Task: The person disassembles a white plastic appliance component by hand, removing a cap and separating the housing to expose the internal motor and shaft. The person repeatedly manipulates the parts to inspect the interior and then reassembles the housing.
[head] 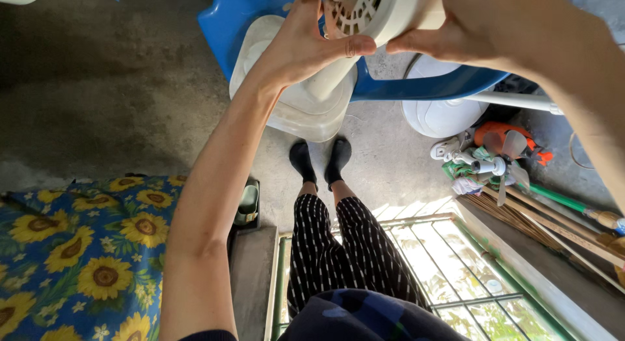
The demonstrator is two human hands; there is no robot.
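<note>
Both hands are raised close under the camera, gripping one white plastic fan housing (381,12). Left hand (306,44) wraps the housing's left side, thumb pressed along the lower edge and fingers curled over the top. Right hand (456,35) clasps the right side, thumb tip nearly meeting the left thumb. Neither hand is free; both are closed on the housing.

Housing condition: the vented, slotted face is turned toward the camera. No blade or guard is fitted on it. Judged from this, the unit is stripped down and being handled as a bare part; whether it is coming apart or going back together cannot be told.

Directly below the housing stands a white fan base (306,100), partly under a blue plastic chair (416,87). To the right of the housing and lower down sits a second white round base (439,113), and beyond it a heap of loose parts with a clear fan blade (511,145) and orange pieces. Farther right lie long wooden sticks (553,227).

Below the housing are the person's legs in striped trousers and two black socks (319,160). To the lower left lies a sunflower-print cloth (84,256).

Count: two hands, one housing, two bases, one chair, one cloth.
</note>
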